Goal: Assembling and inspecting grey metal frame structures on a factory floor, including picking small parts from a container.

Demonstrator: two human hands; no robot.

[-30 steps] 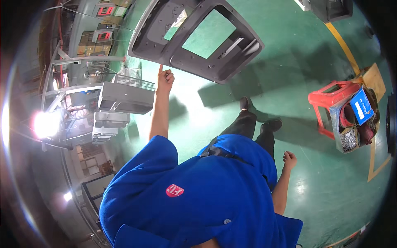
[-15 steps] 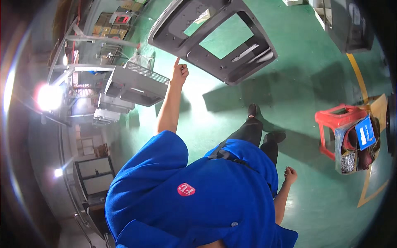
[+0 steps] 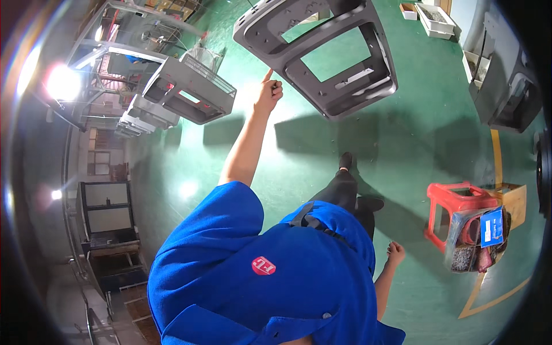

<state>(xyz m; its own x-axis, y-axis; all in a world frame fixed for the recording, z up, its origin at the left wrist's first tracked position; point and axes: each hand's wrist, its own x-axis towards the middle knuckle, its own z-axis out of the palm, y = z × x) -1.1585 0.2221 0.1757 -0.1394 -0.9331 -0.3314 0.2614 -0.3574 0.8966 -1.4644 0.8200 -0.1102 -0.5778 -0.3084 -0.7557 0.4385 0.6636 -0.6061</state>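
Grey housing (image 3: 322,93), one, ahead above floor level: left hand (image 3: 269,95) points index at its near edge, contact unclear, apparently guiding; right hand (image 3: 395,253) hangs curled, contents indistinct; next move likely needs light, steady touch.

Upper centre of frame: upper housing (image 3: 322,35). At its lower left edge, index fingertip of left hand (image 3: 269,95), contact or slight gap hard to tell. Left of both: left housing (image 3: 192,86), with fan (image 3: 158,37) above. Far left, lower: cabinet (image 3: 106,210). Lower centre: shirt (image 3: 259,253), with right hand (image 3: 395,253) to its right. Farther right: stool (image 3: 460,198), overlapped at lower right by carton (image 3: 458,230), with packet (image 3: 493,227) on top. Upper right: right housing (image 3: 500,95), below tray (image 3: 435,21).
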